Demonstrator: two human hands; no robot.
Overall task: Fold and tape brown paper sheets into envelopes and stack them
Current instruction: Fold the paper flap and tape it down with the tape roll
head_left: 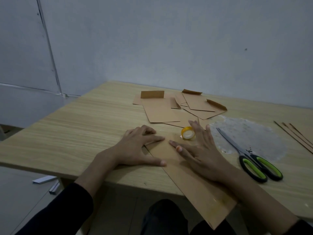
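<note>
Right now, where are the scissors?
In the head view, the scissors lie on the right side of the table, just right of the right hand, resting on a clear plastic sheet, handles toward the near edge.

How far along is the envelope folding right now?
Done: several folded brown paper envelopes lie loosely piled at the wooden table's far side. In hand: the left hand and right hand press a long brown paper sheet flat. Left: taping it with the yellow tape roll, then the brown sheets at far right.

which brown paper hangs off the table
The long sheet under left hand and right hand: its near end overhangs the table; the folded pile lies fully on it.
</note>
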